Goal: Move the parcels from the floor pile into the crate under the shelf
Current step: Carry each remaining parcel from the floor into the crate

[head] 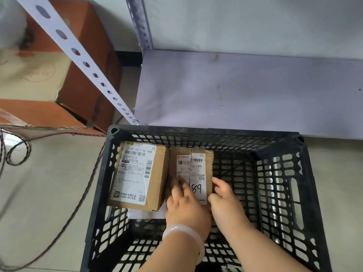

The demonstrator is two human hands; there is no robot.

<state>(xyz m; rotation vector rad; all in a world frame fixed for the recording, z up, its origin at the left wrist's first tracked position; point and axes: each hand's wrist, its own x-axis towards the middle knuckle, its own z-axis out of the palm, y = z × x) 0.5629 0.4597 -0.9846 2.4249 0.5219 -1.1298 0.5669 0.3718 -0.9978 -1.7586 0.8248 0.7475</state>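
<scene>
A black perforated plastic crate [294, 193] stands on the floor in front of a low grey shelf board [245, 91]. Inside it, at the far left, lies a cardboard parcel [157, 173] with a large white label. Right beside it sits a smaller cardboard parcel [196, 163] with "89" handwritten on its label. My left hand [184, 205], with a white bangle on the wrist, rests on this smaller parcel's near left part. My right hand [225, 199] grips its near right edge. Both hands hold it inside the crate.
A white slip of paper [145, 213] lies on the crate floor under the left parcel. Orange-brown cartons [82, 55] stand at the left behind a slanted perforated shelf post [78, 50]. A twisted cord [17, 152] runs across the floor at left.
</scene>
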